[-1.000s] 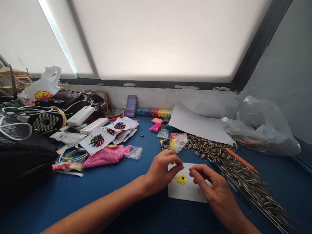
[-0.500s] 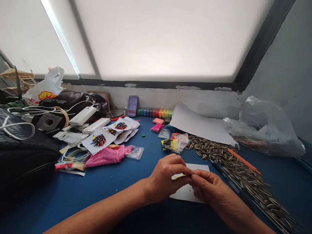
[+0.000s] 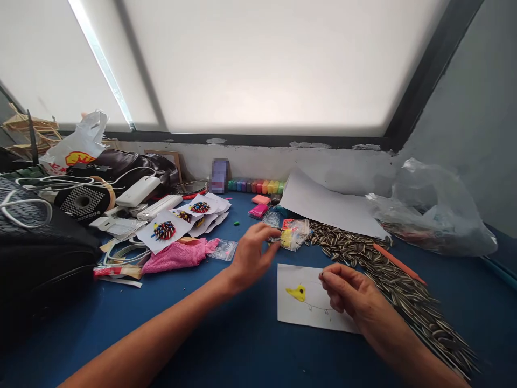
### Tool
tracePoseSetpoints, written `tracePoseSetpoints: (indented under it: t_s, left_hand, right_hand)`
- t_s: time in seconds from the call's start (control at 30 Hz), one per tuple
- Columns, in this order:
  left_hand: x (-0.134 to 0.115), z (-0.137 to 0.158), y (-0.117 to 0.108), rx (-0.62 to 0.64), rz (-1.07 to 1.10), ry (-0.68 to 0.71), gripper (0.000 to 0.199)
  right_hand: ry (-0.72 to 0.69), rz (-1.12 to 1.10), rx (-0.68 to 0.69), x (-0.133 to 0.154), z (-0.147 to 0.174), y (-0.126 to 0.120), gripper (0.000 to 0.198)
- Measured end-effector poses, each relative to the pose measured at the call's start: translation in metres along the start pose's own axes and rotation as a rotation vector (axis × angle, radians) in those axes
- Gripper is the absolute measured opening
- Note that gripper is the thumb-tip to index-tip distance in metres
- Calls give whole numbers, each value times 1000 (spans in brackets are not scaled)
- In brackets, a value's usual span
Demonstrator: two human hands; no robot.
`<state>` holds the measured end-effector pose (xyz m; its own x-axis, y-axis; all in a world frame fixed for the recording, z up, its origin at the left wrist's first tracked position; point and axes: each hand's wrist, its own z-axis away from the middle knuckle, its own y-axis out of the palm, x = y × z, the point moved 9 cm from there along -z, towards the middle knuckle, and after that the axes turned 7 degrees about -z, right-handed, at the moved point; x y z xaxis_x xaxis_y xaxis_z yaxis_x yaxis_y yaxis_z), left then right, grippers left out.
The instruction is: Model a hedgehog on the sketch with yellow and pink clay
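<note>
A smooth blue tabletop (image 3: 226,334) spreads beneath both hands, a pale, backlit window blind (image 3: 283,64) and grey wall (image 3: 476,108) beyond them. Partly hidden by the right hand (image 3: 353,293), the rectangular white paper card (image 3: 291,314) lies long axis left to right; its yellow, pointed, clay-like patch (image 3: 298,293) aims leftward, away from that hand. The right thumb and fingertip meet, any contents unclear. The left hand (image 3: 254,250) hovers, thumb and fingers parted.
</note>
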<state>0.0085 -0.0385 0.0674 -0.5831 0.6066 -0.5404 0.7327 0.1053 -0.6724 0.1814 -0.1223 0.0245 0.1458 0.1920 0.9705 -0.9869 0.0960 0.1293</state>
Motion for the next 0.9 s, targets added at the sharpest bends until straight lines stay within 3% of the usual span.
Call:
tracePoseSetpoints:
  t_s: [0.07, 0.23, 0.53, 0.73, 0.9]
  left_hand:
    - [24, -5, 4, 53, -113, -110, 28]
    - [42, -9, 18, 133, -182, -109, 42]
    - [42, -11, 31, 136, -97, -73, 31]
    - [42, -12, 15, 41, 63, -103, 25]
    - [20, -5, 4, 17, 244, -106, 26]
  right_hand:
    - [-10, 28, -11, 2, 0, -1, 42]
    - [-6, 93, 0, -1, -3, 2, 45]
    - [-2, 189, 13, -4, -1, -1, 43]
    - [-9, 219, 11, -8, -2, -1, 45]
    - [-62, 211, -39, -2, -4, -9, 47]
